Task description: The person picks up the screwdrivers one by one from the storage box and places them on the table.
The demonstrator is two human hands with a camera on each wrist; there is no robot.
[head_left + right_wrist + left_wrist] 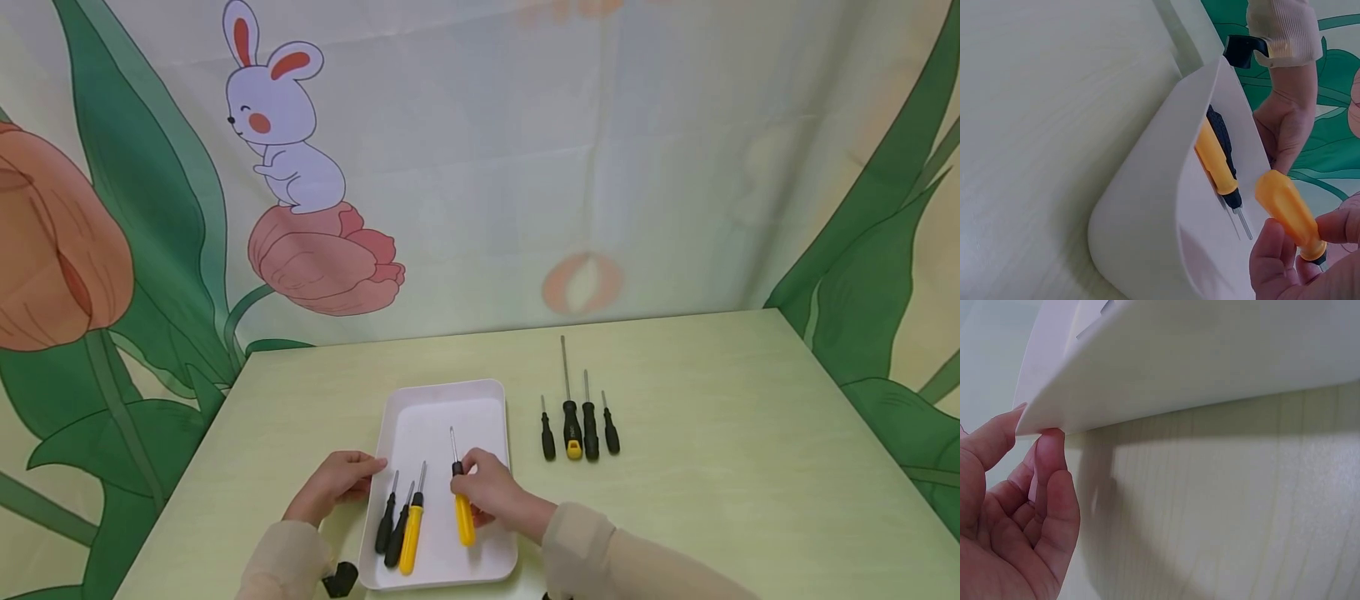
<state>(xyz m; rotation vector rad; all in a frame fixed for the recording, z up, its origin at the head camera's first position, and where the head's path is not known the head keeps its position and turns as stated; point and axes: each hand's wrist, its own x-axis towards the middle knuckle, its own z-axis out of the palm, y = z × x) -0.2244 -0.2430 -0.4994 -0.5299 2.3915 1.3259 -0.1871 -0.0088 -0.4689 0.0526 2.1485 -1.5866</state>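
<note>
My right hand (491,485) pinches a yellow-handled screwdriver (464,521) over the right half of a white tray (450,397), its blade pointing away from me. In the right wrist view the thumb and fingers close round the yellow handle (1288,209) near its black collar. My left hand (341,482) grips the tray's left rim, thumb on top and fingers beneath, as the left wrist view shows at the tray wall (1116,387). Inside the tray, on its left side, lie another yellow-handled screwdriver (412,537) and two black screwdrivers (386,525).
Right of the tray, several black-handled screwdrivers stand in a row on the pale table (712,467), among them a long one (572,425) with a yellow end. A curtain (480,183) printed with a rabbit and flowers hangs behind the table's back edge.
</note>
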